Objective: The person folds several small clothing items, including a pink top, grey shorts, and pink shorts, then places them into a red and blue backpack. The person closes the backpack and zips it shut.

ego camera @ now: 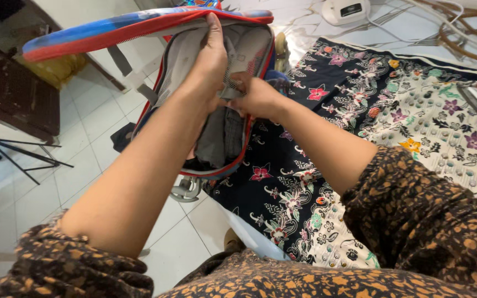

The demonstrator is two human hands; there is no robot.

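Left hand [208, 60] is up inside the open backpack [216, 132], fingers extended and pressed flat against the grey inner lining, fingertips reaching the rim under the flap, so it is bracing rather than clenching anything. Right hand [256, 96] sits just beside it, lower and to the right, curled shut with the fingers pinched on something at the bag's mesh inner pocket [244, 66]; it looks like a zip pull or the mesh edge, though the hand hides it and I cannot tell which. The backpack runs lengthwise away from the person, mouth gaping towards the camera, its red-trimmed opening framing both hands. Its blue-and-red flap [117, 27] is thrown back above the left fingertips, stretching off to the left. Below the grip, dark folded clothing [222, 138] fills the bottom of the bag. Off to the right of the right hand lies a dark floral cloth [349, 110]; white floor tiles [106, 132] show to the left.
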